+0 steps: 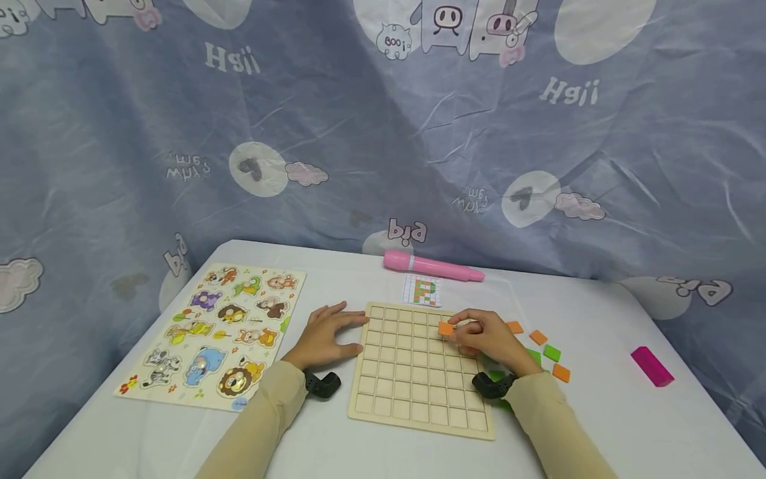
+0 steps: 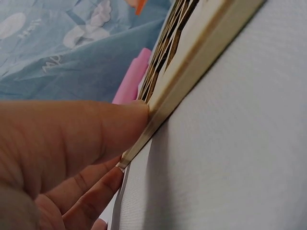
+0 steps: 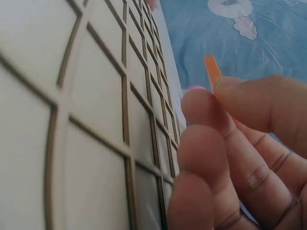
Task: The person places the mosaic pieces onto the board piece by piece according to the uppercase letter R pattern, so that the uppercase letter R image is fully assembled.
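A wooden grid board lies flat on the white table between the hands. At its left edge, the left hand rests with thumb and fingers spread, touching the rim; the left wrist view shows the thumb against the board's side. Over the board's upper right part, the right hand pinches an orange square tile. The right wrist view shows this tile on edge between thumb and fingertip, apart from the grid. Loose orange tiles and green tiles lie beyond the right hand, some partly hidden by it.
Behind the board lie a small card with a coloured grid pattern and a pink pen-shaped object. An animal puzzle board is at left, a magenta block at far right. A patterned curtain hangs behind the table.
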A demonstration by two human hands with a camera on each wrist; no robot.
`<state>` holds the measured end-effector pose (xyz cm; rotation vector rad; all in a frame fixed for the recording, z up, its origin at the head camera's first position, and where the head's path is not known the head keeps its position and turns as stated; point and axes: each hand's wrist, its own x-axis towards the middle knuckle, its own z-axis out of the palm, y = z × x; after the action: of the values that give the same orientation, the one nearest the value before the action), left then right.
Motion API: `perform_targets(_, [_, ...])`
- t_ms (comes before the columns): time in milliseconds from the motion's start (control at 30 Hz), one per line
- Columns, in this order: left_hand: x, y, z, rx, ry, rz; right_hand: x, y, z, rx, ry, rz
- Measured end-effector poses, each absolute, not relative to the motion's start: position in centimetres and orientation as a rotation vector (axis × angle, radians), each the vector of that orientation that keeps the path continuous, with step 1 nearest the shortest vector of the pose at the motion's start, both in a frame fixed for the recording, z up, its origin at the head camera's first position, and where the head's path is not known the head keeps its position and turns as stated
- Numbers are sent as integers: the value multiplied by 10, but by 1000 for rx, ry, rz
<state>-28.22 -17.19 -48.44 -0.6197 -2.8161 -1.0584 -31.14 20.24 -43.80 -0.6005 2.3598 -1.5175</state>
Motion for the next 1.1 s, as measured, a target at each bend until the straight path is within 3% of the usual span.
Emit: perform_targets(1100, [-284,-171,-485,-576,-2826,-1053,-323,136,-444,-566,2419,-1417])
